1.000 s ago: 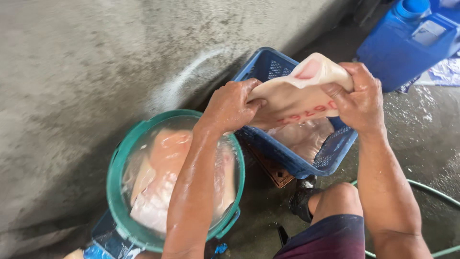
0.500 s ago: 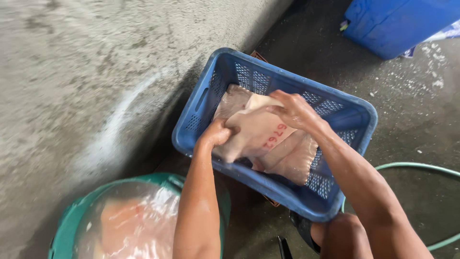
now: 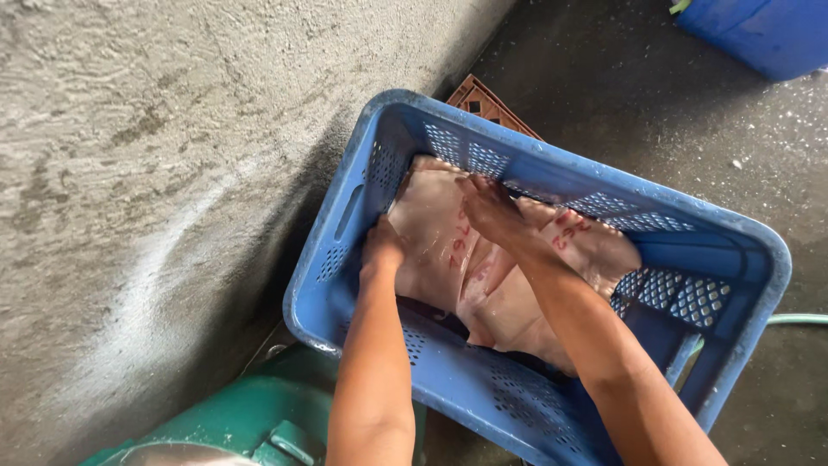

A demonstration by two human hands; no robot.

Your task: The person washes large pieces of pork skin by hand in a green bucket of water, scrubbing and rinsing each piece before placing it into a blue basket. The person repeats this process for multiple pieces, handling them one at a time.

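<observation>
Obs: both your hands are inside the blue perforated plastic crate (image 3: 742, 250), which sits tilted on the wet dark concrete floor (image 3: 655, 95) close to the rough grey wall (image 3: 129, 173)

Left hand (image 3: 382, 252): fingers curled around the near-left edge of the top pale pink slab of raw meat with red stamp marks (image 3: 431, 242), gripping it. Right hand (image 3: 490, 210): spread flat, palm down on the same slab, pressing, not clasping

Slab lies on other similar pieces (image 3: 586, 246), stacked unevenly toward the crate's far side

Risks, judged from this layout:
- The surface looks wet; a one-sided pinch could let the slab slide out of your left fingers
- The crate appears to rest partly on the brown slatted object (image 3: 483, 103) behind it, so pressing down could rock it
- The pile leans; the right-hand pieces may slump against the mesh wall
- The green plastic tub rim (image 3: 259, 414) sits just beside the crate's near corner; a shifted crate could knock it
</observation>
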